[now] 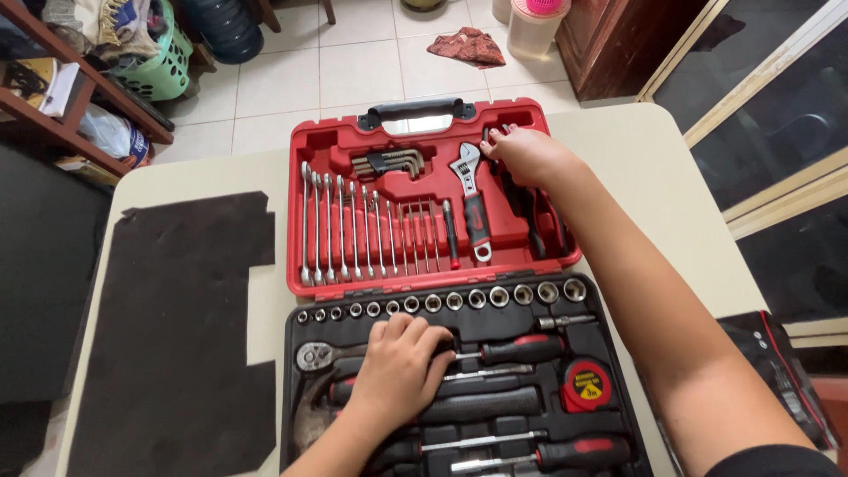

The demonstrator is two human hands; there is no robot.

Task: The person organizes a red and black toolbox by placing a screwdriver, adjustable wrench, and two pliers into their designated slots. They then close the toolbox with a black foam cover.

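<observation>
Head view, only 1 camera: toolkit case (336, 141) lies open on the pale table (636, 168), red lid tray at the far side, black lower tray (609, 349) nearer me. I log the right hand (527, 155) at the upper right corner of the red tray, fingers curled down onto the dark-handled pliers (541, 225) seated there; whether it already pinches them I cannot tell, since the fingertips are hidden behind the knuckles. Just left of that hand sits the adjustable wrench (470, 199), then the row of combination spanners (353, 225) and the hex keys (389, 162). Left hand (399, 371) rests palm down, fingers loosely bent, on the black tray over the ratchet handle (320, 355) and a dark grip, apparently steadying the case rather than gripping. Sockets (455, 300) line that tray's top edge; a red tape measure (586, 385) and red-handled screwdrivers (565, 452) lie to the right. My judgement: pliers are stiff steel, moderately heavy, snapped tight into moulded clips; the rubbery handles give the surest hold, steel jaws being slick. A black mat (177, 336) covers the table's left.
</observation>
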